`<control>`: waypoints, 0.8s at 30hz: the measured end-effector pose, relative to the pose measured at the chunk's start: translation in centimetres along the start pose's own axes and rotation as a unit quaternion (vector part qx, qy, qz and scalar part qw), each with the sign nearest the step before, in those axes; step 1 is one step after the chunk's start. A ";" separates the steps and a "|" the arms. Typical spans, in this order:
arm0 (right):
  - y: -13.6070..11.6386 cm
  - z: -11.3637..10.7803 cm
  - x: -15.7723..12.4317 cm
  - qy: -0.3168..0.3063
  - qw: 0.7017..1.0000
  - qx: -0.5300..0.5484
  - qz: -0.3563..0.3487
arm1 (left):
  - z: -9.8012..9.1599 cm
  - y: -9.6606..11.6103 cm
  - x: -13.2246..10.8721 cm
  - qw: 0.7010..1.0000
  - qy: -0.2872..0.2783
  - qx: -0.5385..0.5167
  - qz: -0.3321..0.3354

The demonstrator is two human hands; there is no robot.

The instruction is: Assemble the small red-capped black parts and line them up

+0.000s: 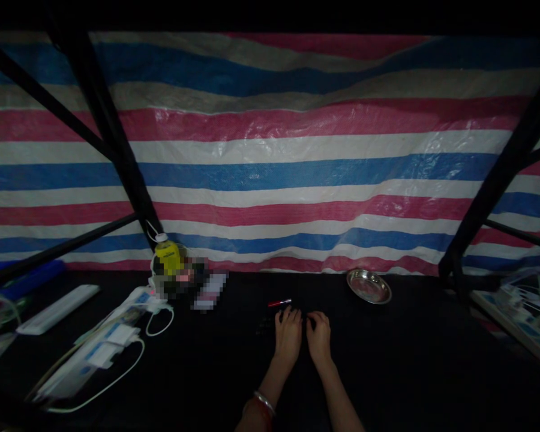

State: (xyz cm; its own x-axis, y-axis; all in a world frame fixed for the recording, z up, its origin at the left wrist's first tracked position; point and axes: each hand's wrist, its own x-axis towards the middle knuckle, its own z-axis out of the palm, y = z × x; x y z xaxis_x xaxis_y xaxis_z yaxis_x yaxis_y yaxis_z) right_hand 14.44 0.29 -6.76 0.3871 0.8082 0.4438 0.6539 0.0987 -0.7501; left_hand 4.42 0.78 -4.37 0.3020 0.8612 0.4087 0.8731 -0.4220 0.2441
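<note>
Both my hands rest side by side on a dark tabletop (387, 360). My left hand (288, 333), a bangle on its wrist, lies palm down with its fingers curled over small dark pieces I cannot make out. My right hand (318, 335) sits just beside it, fingers bent and pressed against the same dark bits. A small red pen-like stick (279, 303) lies just beyond my left fingertips, apart from them. The light is dim and the small parts under my fingers are barely visible.
A round metal dish (369, 285) sits at the back right. A yellow bottle (168, 257), white power strips and cables (117, 336) crowd the left. A striped tarp (270, 156) hangs behind, with black frame bars (112, 138) at both sides. More white items (522, 306) lie far right.
</note>
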 end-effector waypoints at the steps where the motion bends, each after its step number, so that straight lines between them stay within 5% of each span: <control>1: 0.0 -0.1 0.0 -0.003 1.000 0.000 -0.002 | -0.1 0.0 0.0 1.000 -0.003 -0.003 0.004; 18: -0.5 -0.5 0.1 -0.017 1.000 -0.016 -0.010 | 0.0 0.0 0.0 1.000 0.018 0.007 -0.001; 24: -0.7 -0.6 0.1 -0.020 0.999 -0.033 -0.013 | 0.4 -0.4 0.0 1.000 -0.022 -0.017 0.005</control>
State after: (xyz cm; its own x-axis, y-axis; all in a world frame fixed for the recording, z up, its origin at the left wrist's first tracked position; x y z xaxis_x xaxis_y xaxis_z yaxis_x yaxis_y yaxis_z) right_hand 14.42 -0.10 -5.90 0.3441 0.8284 0.4419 0.7058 0.0822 -0.7037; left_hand 4.27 1.10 -4.81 0.3288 0.8681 0.3720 0.8568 -0.4399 0.2692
